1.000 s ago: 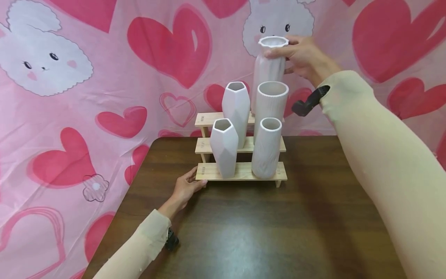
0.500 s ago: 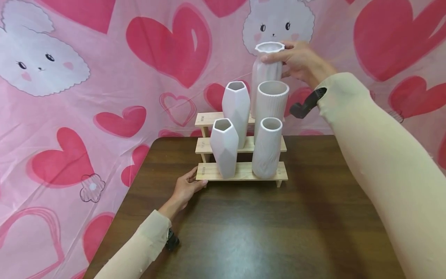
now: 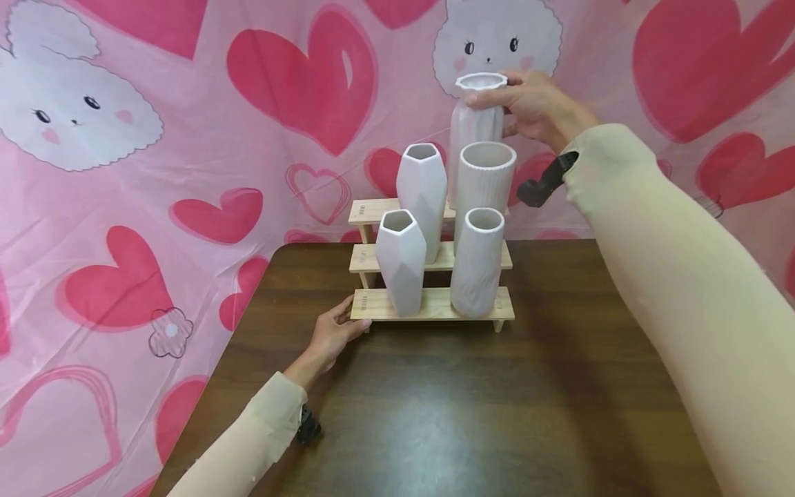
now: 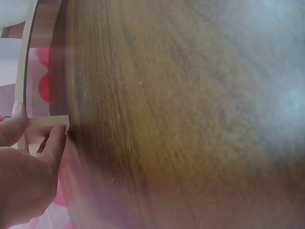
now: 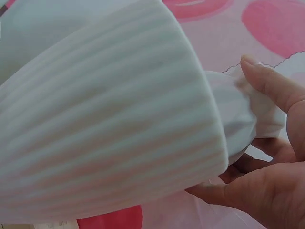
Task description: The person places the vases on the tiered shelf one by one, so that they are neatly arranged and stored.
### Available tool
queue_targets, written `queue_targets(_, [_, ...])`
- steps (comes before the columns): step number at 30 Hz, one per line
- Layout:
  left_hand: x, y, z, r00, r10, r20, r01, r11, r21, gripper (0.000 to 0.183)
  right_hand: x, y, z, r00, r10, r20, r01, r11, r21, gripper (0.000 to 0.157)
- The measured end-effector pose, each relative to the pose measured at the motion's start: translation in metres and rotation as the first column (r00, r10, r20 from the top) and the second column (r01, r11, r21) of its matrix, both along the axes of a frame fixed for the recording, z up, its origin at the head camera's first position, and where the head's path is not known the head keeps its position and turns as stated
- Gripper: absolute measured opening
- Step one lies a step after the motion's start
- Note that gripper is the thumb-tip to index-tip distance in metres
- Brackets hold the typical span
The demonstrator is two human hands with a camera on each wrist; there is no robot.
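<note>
My right hand (image 3: 537,107) grips the neck of a white vase (image 3: 475,131) with a wavy rim, at the right of the top tier. Its base is hidden behind a ribbed white vase (image 3: 487,179) on the middle tier, which fills much of the right wrist view. My left hand (image 3: 329,338) holds the lower left corner of a three-tier wooden stand (image 3: 373,304); in the left wrist view the thumb lies at the shelf edge and a finger touches the leg (image 4: 50,121). Also standing upright are two faceted vases (image 3: 422,186) and a smaller round vase (image 3: 478,269).
The stand is near the back edge of a dark brown wooden table (image 3: 422,414). Close behind hangs a pink cloth (image 3: 261,159) printed with hearts and white animal faces. The vases stand close together on the narrow shelves.
The wavy-rimmed vase in my right hand has come down a little and slightly left onto or near the top tier, then stayed almost still. My left hand keeps its hold on the stand.
</note>
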State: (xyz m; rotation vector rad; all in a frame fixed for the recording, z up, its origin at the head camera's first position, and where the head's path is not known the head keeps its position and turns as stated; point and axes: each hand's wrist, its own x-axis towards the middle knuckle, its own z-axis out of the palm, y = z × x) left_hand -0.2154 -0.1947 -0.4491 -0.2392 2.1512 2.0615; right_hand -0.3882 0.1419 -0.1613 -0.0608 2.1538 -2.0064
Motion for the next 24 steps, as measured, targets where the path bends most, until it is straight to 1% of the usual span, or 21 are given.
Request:
queue_targets(8, [-0.001, -0.002, 0.001, 1.000, 0.007, 0.016, -0.007, 1.000, -0.001, 0.070, 0.000, -0.001, -0.001, 1.000, 0.012, -0.001, -0.012, 1.000, 0.001, 0.067])
queue_targets(11, [0.000, -0.001, 0.001, 1.000, 0.000, 0.013, 0.000, 1.000, 0.002, 0.071, 0.000, -0.002, -0.002, 1.000, 0.013, 0.003, -0.013, 1.000, 0.003, 0.069])
queue_targets(17, [-0.003, 0.000, -0.001, 1.000, -0.006, 0.027, 0.006, 1.000, 0.013, 0.071, 0.001, 0.001, -0.003, 1.000, -0.010, 0.012, 0.010, 1.000, 0.028, 0.072])
queue_targets(19, [-0.004, 0.000, -0.002, 0.999, -0.010, 0.034, 0.010, 1.000, 0.013, 0.071, 0.003, 0.004, -0.003, 1.000, -0.007, 0.020, 0.007, 1.000, 0.001, 0.070])
queue_targets(21, [-0.005, -0.001, -0.002, 0.999, -0.011, 0.035, 0.011, 1.000, 0.009, 0.072, 0.006, 0.006, -0.003, 1.000, -0.001, 0.015, 0.001, 0.999, -0.048, 0.067])
queue_targets(23, [-0.005, -0.001, -0.003, 0.999, -0.017, 0.031, 0.017, 1.000, 0.007, 0.072, 0.010, 0.009, -0.002, 1.000, 0.011, -0.008, -0.011, 0.997, -0.080, 0.069])
queue_targets(24, [-0.005, -0.002, -0.003, 0.999, -0.020, 0.030, 0.021, 1.000, -0.005, 0.072, 0.013, 0.011, -0.002, 0.999, 0.016, -0.029, -0.018, 0.998, -0.067, 0.072])
